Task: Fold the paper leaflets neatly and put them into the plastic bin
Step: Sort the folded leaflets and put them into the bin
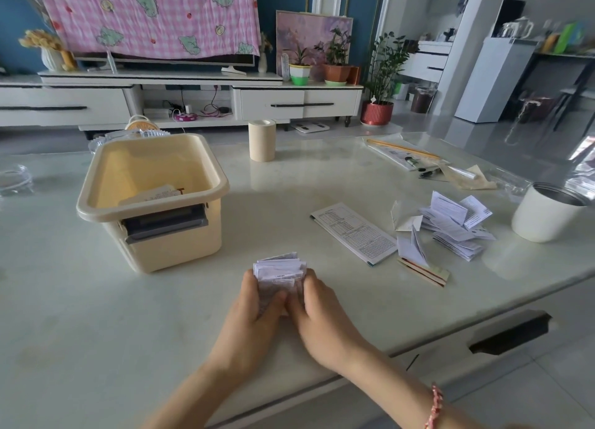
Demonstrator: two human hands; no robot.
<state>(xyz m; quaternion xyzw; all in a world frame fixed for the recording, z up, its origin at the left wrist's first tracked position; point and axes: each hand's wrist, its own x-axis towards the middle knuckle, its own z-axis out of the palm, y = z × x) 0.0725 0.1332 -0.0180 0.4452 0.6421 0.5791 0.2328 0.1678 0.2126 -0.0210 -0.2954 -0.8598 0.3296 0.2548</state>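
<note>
A small thick folded leaflet lies on the table in front of me. My left hand grips its left side and my right hand grips its right side, thumbs meeting on top. The cream plastic bin stands to the left, with a folded leaflet inside. A flat printed leaflet lies to the right. Beyond it sits a loose pile of crumpled, part-folded leaflets. A small folded leaflet with a coloured edge lies near the pile.
A beige paper roll stands behind the bin. A white cylindrical container is at the far right. Pens and plastic sleeves lie at the back right. A glass dish sits at the left edge. The table's front edge runs close to my arms.
</note>
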